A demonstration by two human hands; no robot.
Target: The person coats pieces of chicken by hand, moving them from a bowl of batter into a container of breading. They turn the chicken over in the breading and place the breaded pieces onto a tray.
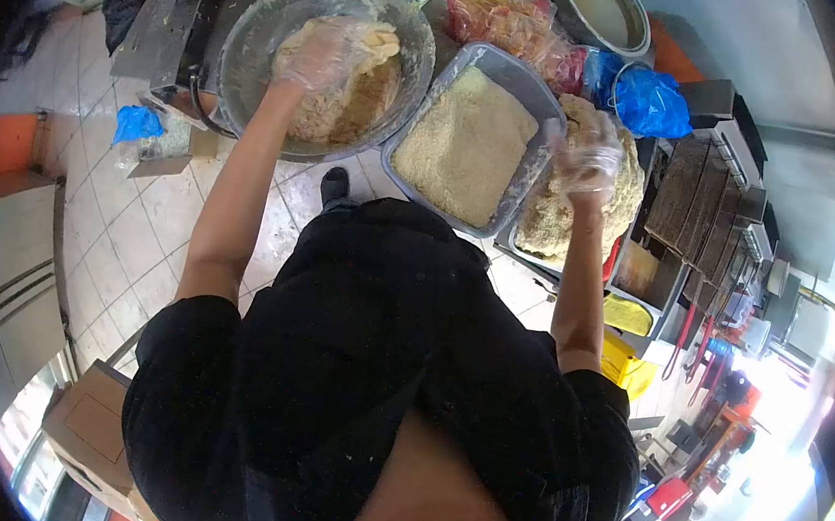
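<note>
Pale pieces point(383, 44), soft and probably slippery, left of the grey tub point(530, 166)

They lie in the round basin point(246, 53), the gloved left hand point(322, 55) on them; blur hides whether its fingers close. Cupping from underneath should suit their limp look. Right of the tub, the gloved right hand point(591, 162) is at the crumbly heap point(552, 218), grip unclear.

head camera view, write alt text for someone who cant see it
A person's left hand in a clear plastic glove is in a large round grey tub of pale food; the gloved right hand, blurred, is at a heap of crumbly beige food. Between them sits a grey rectangular tub of beige crumbs.
</note>
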